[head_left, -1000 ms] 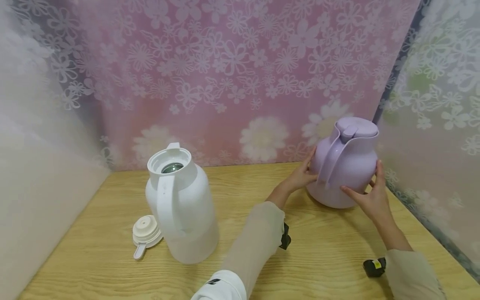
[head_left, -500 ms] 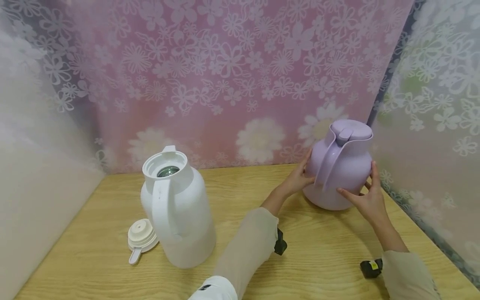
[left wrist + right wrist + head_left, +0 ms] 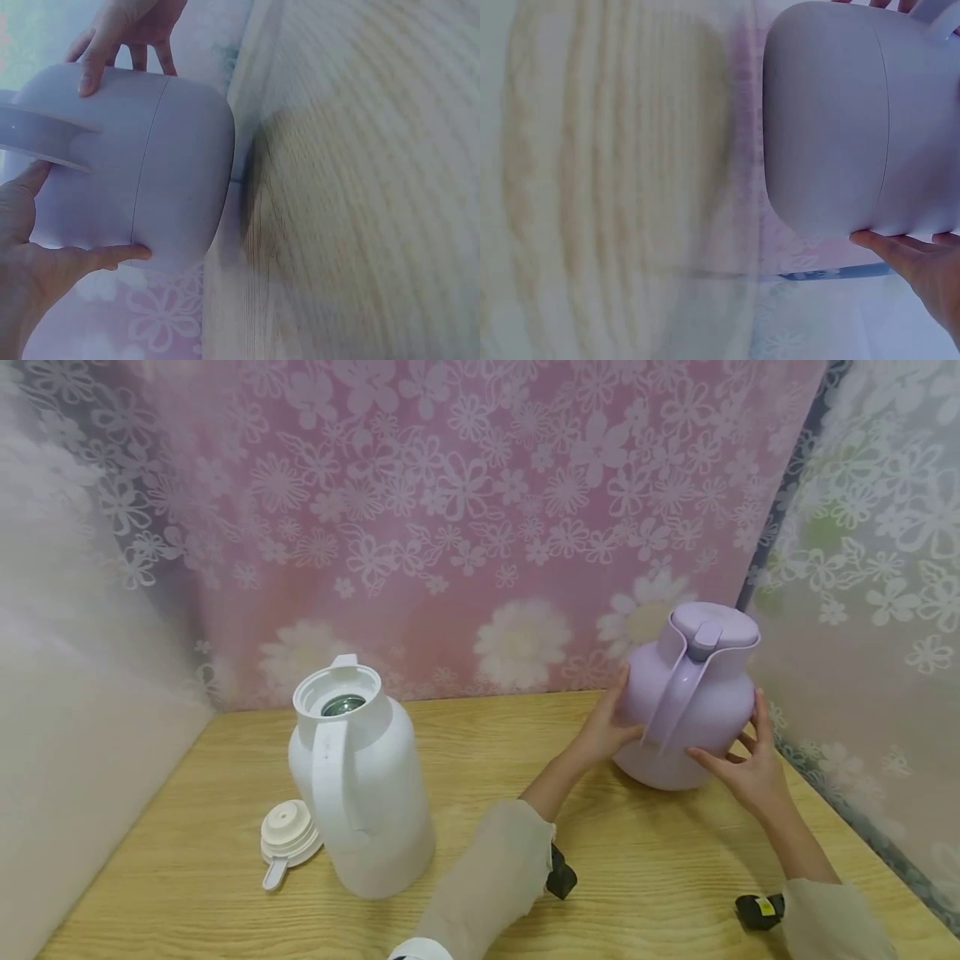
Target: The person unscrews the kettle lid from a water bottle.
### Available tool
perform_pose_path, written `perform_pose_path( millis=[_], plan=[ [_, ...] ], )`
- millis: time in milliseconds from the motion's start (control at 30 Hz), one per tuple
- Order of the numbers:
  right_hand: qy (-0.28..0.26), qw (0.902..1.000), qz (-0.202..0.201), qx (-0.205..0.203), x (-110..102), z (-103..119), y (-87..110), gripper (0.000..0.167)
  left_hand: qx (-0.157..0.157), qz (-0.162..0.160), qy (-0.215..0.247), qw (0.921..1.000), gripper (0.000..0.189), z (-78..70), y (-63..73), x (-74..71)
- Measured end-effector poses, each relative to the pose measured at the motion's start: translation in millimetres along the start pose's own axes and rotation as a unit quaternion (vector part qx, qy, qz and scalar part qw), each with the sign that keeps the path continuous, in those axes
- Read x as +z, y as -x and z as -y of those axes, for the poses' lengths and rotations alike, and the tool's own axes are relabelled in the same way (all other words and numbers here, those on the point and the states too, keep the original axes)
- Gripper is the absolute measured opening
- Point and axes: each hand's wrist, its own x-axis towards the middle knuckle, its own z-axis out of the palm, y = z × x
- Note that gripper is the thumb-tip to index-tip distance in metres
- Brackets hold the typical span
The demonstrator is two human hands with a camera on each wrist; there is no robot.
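Note:
A purple thermos jug (image 3: pixel 693 693), its flat lid on and its handle facing me, is at the right of the head view. My left hand (image 3: pixel 609 727) grips its left side, thumb near the handle. My right hand (image 3: pixel 752 772) holds the right side, thumb on the front; its other fingers are partly hidden behind the jug. Both wrist views show a gap under the jug's base (image 3: pixel 780 135), so it hangs just above the wooden table (image 3: pixel 360 195). At the left a white thermos jug (image 3: pixel 382 793) stands with its mouth uncovered. Neither hand touches it.
A cream stopper (image 3: pixel 288 832) with a small tab lies on the table, left of the white jug. Flower-patterned sheets (image 3: pixel 450 527) line the back and both sides. The right sheet (image 3: pixel 862 693) is close beyond the purple jug.
The head view has shifted slightly. Both hands keep their hold on the purple jug, which sits slightly farther right in the head view than half a second ago.

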Motion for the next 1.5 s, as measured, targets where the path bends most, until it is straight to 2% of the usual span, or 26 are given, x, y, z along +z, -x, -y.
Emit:
perform_pose_path(
  millis=[200,467,667,800,933,1067,1333,1500],
  plan=[
    [0.007,0.9993,0.010,-0.035,-1.4,16.7,8.8,0.109,-0.008,-0.032,-0.013,0.9994,0.090,-14.0,17.8,-2.7],
    [0.004,0.9966,0.006,-0.082,-1.5,41.9,22.3,0.116,-0.001,-0.069,-0.032,0.9971,0.091,-45.4,45.5,-13.7],
    [-0.008,0.9938,0.032,-0.106,0.5,57.5,30.7,0.119,-0.007,-0.105,-0.036,0.9938,0.093,-66.5,70.5,-19.2],
    [-0.023,0.9898,0.050,-0.131,4.2,66.2,35.0,0.121,-0.017,-0.126,-0.049,0.9906,0.094,-75.4,84.3,-22.5],
    [-0.055,0.9820,0.070,-0.166,9.5,71.9,37.9,0.122,-0.047,-0.142,-0.043,0.9879,0.095,-84.8,98.6,-25.8],
    [-0.095,0.9731,0.093,-0.188,14.7,74.3,40.9,0.121,-0.072,-0.157,-0.031,0.9845,0.095,-91.4,112.1,-27.7],
    [-0.120,0.9695,0.109,-0.184,29.2,79.0,48.5,0.123,-0.106,-0.182,-0.012,0.9774,0.092,-96.0,134.8,-30.5],
    [-0.123,0.9666,0.118,-0.191,36.5,78.9,51.4,0.123,-0.109,-0.193,-0.013,0.9750,0.091,-96.1,144.9,-31.6]
  ],
)
